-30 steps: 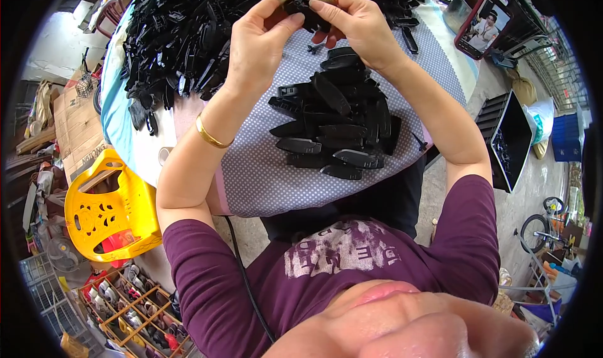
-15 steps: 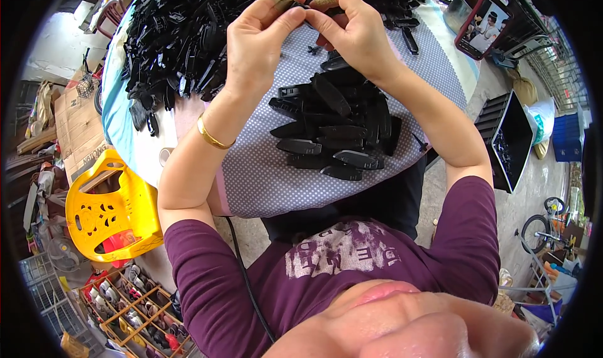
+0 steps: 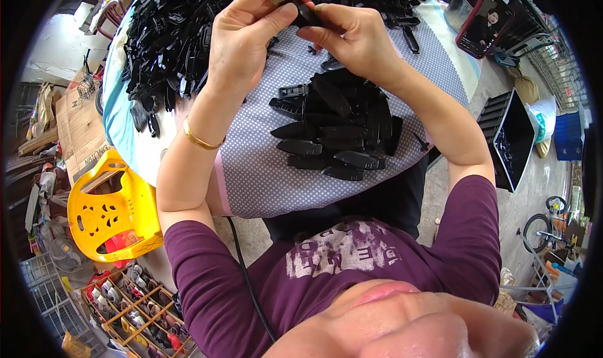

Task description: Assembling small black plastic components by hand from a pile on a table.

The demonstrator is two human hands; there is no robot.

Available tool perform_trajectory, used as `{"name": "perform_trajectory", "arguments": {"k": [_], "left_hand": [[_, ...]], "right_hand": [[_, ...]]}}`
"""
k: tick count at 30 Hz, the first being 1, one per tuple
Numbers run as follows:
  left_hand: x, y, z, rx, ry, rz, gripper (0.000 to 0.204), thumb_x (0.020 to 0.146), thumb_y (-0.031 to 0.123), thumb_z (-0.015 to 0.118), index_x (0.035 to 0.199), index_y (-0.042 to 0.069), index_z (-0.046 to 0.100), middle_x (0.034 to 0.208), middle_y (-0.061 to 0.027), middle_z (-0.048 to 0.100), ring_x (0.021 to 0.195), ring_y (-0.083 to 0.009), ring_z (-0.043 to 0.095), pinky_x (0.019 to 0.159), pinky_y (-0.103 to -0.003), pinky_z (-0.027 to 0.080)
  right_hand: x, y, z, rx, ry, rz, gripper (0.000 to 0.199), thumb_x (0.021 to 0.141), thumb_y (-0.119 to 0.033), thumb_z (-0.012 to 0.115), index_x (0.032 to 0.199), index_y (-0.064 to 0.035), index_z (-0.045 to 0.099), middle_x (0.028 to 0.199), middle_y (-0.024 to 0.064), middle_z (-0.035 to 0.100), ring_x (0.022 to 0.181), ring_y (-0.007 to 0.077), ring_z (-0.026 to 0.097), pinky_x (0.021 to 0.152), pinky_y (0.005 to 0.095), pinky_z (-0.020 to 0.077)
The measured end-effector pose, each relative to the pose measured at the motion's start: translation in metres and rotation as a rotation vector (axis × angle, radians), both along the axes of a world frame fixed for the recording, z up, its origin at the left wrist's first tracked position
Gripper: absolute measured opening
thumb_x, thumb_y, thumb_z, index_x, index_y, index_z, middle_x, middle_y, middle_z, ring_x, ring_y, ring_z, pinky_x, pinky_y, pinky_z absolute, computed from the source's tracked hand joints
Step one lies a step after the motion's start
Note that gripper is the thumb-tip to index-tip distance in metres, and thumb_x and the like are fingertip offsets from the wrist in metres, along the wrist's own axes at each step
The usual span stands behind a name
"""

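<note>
Between my two hands, over the far part of the table, is a small black plastic part (image 3: pixel 306 13). My left hand (image 3: pixel 251 34) pinches its left end, with tan tape wrapped round a finger. My right hand (image 3: pixel 352 34) grips the other end between thumb and fingers. Below the hands lies a pile of long, flat black plastic pieces (image 3: pixel 339 132), stacked loosely on a grey dotted cloth (image 3: pixel 264 182). Beyond my left hand spreads a large heap of similar black pieces (image 3: pixel 176 37).
A yellow plastic chair (image 3: pixel 113 207) stands at the left, near a cardboard sheet (image 3: pixel 81 125). At the far right a phone (image 3: pixel 483 28) is propped up showing a person. A black crate (image 3: pixel 505 141) with small dark bits sits on the floor at the right.
Both hands have drawn slightly apart, my left hand shifting left, and more of the black part shows between them. The phone's picture has changed. The near pile looks the same.
</note>
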State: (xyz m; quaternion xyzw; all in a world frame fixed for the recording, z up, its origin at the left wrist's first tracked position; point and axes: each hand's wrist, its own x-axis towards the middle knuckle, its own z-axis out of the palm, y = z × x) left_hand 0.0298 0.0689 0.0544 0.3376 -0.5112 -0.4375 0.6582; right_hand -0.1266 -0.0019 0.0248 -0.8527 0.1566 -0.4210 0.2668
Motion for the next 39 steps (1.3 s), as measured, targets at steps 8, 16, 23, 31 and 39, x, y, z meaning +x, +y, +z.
{"name": "perform_trajectory", "arguments": {"k": [8, 16, 23, 31, 39], "left_hand": [[-0.02, 0.034, 0.027, -0.304, -0.924, -0.06, 0.055, 0.075, -0.002, 0.066, 0.127, 0.004, 0.049, 0.108, -0.0088, 0.063, 0.088, -0.0155, 0.061, 0.078, -0.026, 0.049], [-0.016, 0.022, 0.015, -0.466, -1.131, 0.094, 0.014, 0.071, 0.021, 0.071, 0.076, 0.008, 0.069, 0.078, -0.0078, 0.062, 0.078, -0.025, 0.057, 0.071, -0.035, 0.046], [0.039, -0.011, -0.028, 0.009, -1.854, 0.578, 0.026, 0.074, 0.026, 0.07, 0.089, 0.004, 0.068, 0.092, -0.0121, 0.06, 0.096, -0.0281, 0.052, 0.081, -0.035, 0.047], [0.025, -0.02, -0.03, 0.054, -0.846, 0.347, 0.015, 0.078, 0.007, 0.066, 0.091, 0.0, 0.063, 0.09, -0.0123, 0.066, 0.077, -0.0168, 0.062, 0.069, -0.023, 0.048], [0.016, -0.017, -0.034, 0.136, -0.293, 0.173, 0.029, 0.082, 0.005, 0.064, 0.111, 0.0, 0.061, 0.093, -0.007, 0.065, 0.076, -0.01, 0.06, 0.067, -0.021, 0.049]], "right_hand": [[-0.068, -0.071, 0.034, 0.07, 0.458, -0.242, 0.024, 0.071, -0.021, 0.068, 0.085, -0.0015, 0.068, 0.071, 0.0122, 0.066, 0.065, 0.0195, 0.064, 0.063, 0.0305, 0.0501], [-0.041, -0.086, -0.005, -0.284, 1.014, -0.661, 0.028, 0.09, -0.015, 0.056, 0.115, -0.0021, 0.059, 0.094, 0.0076, 0.065, 0.078, 0.0151, 0.065, 0.071, 0.0259, 0.0533], [-0.024, -0.069, -0.008, -0.308, 0.317, -0.214, 0.026, 0.077, -0.018, 0.061, 0.097, -0.001, 0.064, 0.086, 0.0166, 0.066, 0.079, 0.028, 0.065, 0.071, 0.0371, 0.0508], [0.004, -0.023, -0.002, 0.885, -0.101, 0.222, 0.031, 0.091, -0.007, 0.048, 0.119, 0.005, 0.049, 0.088, 0.0081, 0.062, 0.072, 0.014, 0.062, 0.06, 0.0255, 0.0523], [0.002, -0.024, -0.01, 0.615, -0.052, 0.191, 0.028, 0.092, -0.017, 0.052, 0.113, 0.0002, 0.059, 0.092, 0.0086, 0.064, 0.075, 0.0169, 0.066, 0.064, 0.0261, 0.0561]]}}
